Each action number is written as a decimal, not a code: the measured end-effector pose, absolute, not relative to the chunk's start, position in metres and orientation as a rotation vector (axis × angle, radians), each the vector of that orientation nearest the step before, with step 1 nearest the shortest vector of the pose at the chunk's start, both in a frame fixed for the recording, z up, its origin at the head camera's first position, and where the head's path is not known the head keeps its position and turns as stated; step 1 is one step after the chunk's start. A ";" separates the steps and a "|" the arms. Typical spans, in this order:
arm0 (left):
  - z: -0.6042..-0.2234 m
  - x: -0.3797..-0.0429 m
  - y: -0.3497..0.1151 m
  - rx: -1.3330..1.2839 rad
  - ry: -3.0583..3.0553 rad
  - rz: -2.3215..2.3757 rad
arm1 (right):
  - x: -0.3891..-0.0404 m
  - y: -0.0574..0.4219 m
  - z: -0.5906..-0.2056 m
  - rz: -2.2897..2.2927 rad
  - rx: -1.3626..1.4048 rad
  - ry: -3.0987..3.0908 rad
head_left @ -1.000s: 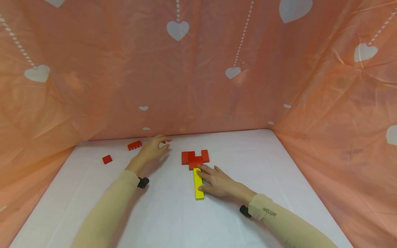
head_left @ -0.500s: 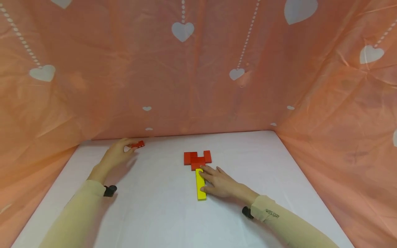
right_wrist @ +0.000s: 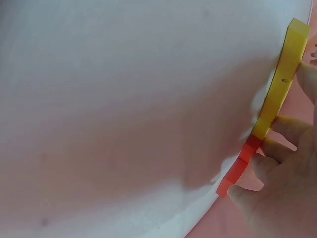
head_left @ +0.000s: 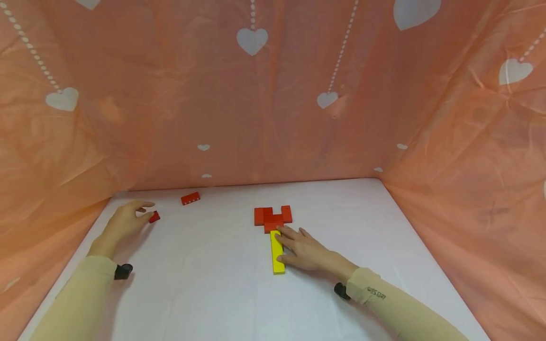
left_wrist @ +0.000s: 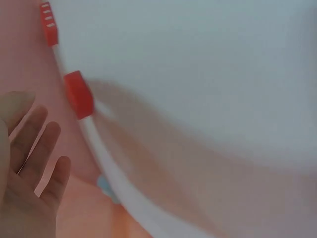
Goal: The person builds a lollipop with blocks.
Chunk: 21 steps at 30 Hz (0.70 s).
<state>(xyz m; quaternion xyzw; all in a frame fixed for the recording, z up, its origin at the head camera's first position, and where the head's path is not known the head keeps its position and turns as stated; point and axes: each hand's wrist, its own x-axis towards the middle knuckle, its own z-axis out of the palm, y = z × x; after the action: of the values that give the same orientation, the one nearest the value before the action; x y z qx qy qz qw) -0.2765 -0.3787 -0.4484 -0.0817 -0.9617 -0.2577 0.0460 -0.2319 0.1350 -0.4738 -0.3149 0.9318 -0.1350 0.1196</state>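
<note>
In the head view my left hand (head_left: 121, 223) hovers at the far left, thumb and fingers parted beside a small red block (head_left: 155, 217). The left wrist view shows that red block (left_wrist: 79, 95) apart from the fingers. My right hand (head_left: 306, 251) rests its spread fingertips along a long yellow block (head_left: 278, 263). One fingertip reaches the nearest of several red blocks (head_left: 259, 217), which lie grouped just beyond the yellow one. Seen from the right wrist, the yellow block (right_wrist: 287, 67) and the red ones form a line under the fingers.
A red block with white dots (head_left: 190, 198) lies near the back edge of the white table (head_left: 204, 284), right of the left hand. Orange cloth walls (head_left: 273, 118) with pale hearts enclose the back and both sides.
My left hand has moved left, passing the dotted red block, to the small red block. My right hand has stayed on the yellow block. The view has shifted slightly.
</note>
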 end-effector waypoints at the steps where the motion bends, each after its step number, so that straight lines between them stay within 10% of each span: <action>1: -0.450 -0.276 -0.379 -0.250 -2.940 -0.793 | -0.232 0.135 -0.473 -0.399 -0.921 2.722; 21: -0.464 -0.280 -0.379 -0.212 -2.987 -0.816 | -0.233 0.137 -0.475 -0.396 -0.893 2.711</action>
<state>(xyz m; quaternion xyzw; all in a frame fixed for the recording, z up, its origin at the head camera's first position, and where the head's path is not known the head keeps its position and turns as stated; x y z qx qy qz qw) -0.2805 -0.3788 -0.4641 -0.0683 -0.9622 -0.2630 0.0191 -0.2327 0.1366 -0.4750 -0.3072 0.9329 -0.1362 0.1295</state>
